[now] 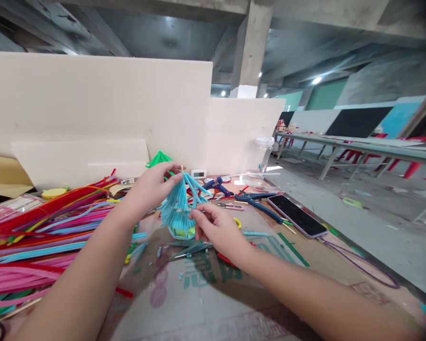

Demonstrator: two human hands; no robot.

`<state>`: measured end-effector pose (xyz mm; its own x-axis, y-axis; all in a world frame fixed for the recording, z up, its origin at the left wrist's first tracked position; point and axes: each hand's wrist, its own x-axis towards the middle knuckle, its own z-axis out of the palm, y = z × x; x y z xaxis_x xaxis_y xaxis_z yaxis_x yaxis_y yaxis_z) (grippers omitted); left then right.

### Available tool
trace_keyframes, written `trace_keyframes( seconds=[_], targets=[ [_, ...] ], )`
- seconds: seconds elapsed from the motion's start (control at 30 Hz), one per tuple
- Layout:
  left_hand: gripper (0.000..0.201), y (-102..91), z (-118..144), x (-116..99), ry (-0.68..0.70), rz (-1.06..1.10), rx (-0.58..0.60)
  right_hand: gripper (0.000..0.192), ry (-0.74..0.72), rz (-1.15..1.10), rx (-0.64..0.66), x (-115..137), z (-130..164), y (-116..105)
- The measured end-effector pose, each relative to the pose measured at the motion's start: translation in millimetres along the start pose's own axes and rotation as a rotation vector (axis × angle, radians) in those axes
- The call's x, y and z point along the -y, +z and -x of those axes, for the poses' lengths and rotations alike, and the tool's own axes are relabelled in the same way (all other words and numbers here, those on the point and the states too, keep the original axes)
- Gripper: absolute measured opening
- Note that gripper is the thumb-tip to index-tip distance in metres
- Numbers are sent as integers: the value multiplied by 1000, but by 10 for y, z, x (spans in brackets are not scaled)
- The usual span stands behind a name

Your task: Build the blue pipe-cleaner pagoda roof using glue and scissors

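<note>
A small umbrella-like cone of light blue pipe cleaners (pixel 175 208) stands in front of me, with the tip of a thin wooden stick showing at its peak. Near that peak, my left hand (pixel 159 182) is closed on the cone. Several stems on the right side stand apart with gaps between them. My right hand (pixel 213 222) is pinched against the cone's lower right side; whatever its fingertips hold is hidden. Below lie scissors (pixel 190 249), blades to the left, their red handle partly under my right forearm. A yellow-green piece (pixel 182 232) shows beneath the cone's lower edge.
Pipe cleaners (pixel 53 237) in many colours cover the left side. Behind stand a green cone (pixel 159 158), a small digital display (pixel 199 174), a glue gun (pixel 218 186) and a clear jar (pixel 259 161). Blue-handled pliers (pixel 261 206) and a phone (pixel 296 215) lie right.
</note>
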<state>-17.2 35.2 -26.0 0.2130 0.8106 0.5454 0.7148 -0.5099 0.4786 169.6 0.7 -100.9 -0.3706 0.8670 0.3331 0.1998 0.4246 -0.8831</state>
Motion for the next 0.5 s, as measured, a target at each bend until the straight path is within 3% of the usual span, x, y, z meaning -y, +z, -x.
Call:
trace_keyframes(
  seconds=[0.13, 0.2, 0.27, 0.33, 0.5],
  targets=[
    [45, -85, 38, -83, -77, 23, -67, 24, -37, 0, -5, 54, 10, -34],
    [54, -141, 72, -142, -99, 76, 41, 24, -32, 18, 25, 77, 7, -54],
    [51, -175, 102, -208, -92, 86, 173, 23, -48, 46, 56, 102, 6, -65],
    [47, -180, 119, -271, -72, 112, 230, 25, -81, 88, 84, 136, 8, -74],
    [38, -182, 104, -337, -116, 310, 105, 31, -129, 271, 178, 155, -91, -270]
  ],
)
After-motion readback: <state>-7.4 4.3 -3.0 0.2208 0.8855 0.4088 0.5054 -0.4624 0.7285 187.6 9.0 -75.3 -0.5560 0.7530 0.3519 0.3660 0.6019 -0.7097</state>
